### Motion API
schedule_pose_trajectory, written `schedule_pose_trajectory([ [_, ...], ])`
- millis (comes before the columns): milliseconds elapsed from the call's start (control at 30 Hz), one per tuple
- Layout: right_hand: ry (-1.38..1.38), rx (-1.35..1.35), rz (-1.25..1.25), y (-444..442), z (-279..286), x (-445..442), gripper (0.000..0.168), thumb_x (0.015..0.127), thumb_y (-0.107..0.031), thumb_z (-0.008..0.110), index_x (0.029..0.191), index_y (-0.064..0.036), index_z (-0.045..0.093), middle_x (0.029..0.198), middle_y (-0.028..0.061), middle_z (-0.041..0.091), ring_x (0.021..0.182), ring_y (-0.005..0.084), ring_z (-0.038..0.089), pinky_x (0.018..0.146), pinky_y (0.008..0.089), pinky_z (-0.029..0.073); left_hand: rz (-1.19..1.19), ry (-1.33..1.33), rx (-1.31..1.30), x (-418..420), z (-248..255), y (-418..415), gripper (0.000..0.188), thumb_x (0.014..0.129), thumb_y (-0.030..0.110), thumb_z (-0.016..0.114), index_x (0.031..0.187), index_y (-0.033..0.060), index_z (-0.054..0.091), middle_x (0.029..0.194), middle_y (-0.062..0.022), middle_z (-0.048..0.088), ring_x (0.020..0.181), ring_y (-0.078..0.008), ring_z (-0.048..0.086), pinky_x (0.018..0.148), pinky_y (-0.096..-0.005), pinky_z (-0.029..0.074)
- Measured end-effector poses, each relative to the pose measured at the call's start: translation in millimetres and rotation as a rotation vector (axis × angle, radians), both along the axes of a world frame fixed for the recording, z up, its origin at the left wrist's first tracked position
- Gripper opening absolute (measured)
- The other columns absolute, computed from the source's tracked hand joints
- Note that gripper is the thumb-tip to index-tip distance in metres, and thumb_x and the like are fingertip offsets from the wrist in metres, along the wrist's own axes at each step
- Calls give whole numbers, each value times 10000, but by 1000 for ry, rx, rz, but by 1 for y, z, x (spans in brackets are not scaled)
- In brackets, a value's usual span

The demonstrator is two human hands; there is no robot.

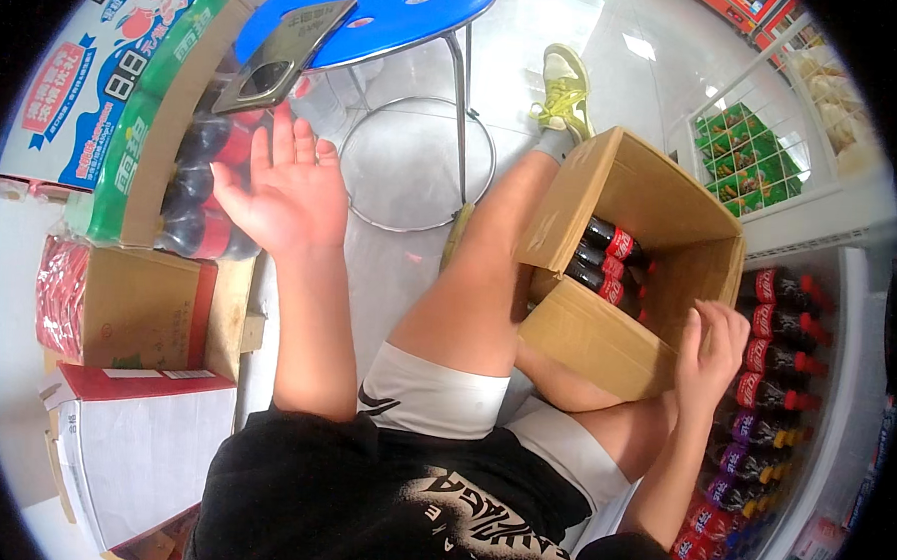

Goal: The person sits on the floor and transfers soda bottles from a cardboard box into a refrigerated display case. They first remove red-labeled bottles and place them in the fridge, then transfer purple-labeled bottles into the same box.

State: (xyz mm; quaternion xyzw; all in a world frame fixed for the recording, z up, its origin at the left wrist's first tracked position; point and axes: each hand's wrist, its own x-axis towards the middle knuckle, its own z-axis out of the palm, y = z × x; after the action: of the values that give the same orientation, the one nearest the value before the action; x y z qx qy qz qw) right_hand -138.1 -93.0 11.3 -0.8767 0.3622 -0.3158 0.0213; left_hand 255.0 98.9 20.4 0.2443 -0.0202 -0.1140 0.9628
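Observation:
My left hand [291,187] is raised palm up with its fingers spread, holding nothing, just below a smartphone [287,57] that lies on a blue stool seat [400,15]. My right hand [712,344] is at the near right edge of an open cardboard box [596,339], its fingers partly bent; whether they touch the box is not clear. Inside the box lie several bottles of Coca-Cola [603,264]. Beyond the right hand, more Coca-Cola bottles [773,320] lie in a row in a white-framed cooler, with purple-labelled bottles [741,458] nearer to me.
At left stand shrink-wrapped dark drink bottles [197,194], a printed carton [89,77], a brown carton [139,308] and a white and red carton [141,447]. The stool's metal leg [459,115] and ring stand ahead. A white wire basket [761,158] holds green packets at upper right.

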Motion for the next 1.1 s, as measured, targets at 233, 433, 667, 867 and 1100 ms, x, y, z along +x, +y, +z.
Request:
schedule_pose_trajectory([
  [233, 246, 70, 145, -22, 9, 31, 222, 871, -143, 722, 1067, -41, 697, 1112, 130, 659, 1089, 345, 585, 958, 430, 468, -201, -123, -228, 12, 12, 11, 689, 920, 608, 503, 1247, 2, 511, 1249, -154, 567, 1062, -266, 540, 862, -424, 416],
  [433, 416, 118, 207, -42, 10, 50, 309, 874, -177, 725, 1152, -53, 675, 1159, 144, 662, 1133, 365, 582, 974, 447, 475, -299, -207, -371, 2, -7, 51, 799, 905, 546, 561, 1392, -75, 435, 1331, -165, 562, 1040, -250, 548, 880, -408, 412],
  [667, 798, 405, 264, -101, -21, 93, 438, 892, -266, 700, 1270, -57, 626, 1175, 208, 670, 1128, 403, 620, 955, 479, 506, -519, -197, 277, -89, -53, 5, 546, 961, 347, 578, 1393, 25, 489, 1278, -106, 621, 1088, -226, 615, 936, -391, 480],
  [867, 1361, 685, 204, -156, -102, 123, 443, 859, -229, 686, 1260, -45, 645, 1165, 243, 688, 1089, 409, 655, 935, 478, 516, -635, -1556, 687, -164, -29, -97, 407, 838, 280, 751, 1176, 84, 636, 1066, -86, 656, 1028, -235, 637, 858, -352, 487],
  [1100, 1369, 911, 267, -166, -183, 96, 461, 882, -253, 636, 1244, 31, 621, 1189, 280, 669, 1139, 409, 640, 964, 469, 506, -437, -1914, 933, -189, -64, -102, 226, 692, 323, 751, 768, 176, 598, 746, 40, 519, 723, -132, 546, 600, -307, 394],
])
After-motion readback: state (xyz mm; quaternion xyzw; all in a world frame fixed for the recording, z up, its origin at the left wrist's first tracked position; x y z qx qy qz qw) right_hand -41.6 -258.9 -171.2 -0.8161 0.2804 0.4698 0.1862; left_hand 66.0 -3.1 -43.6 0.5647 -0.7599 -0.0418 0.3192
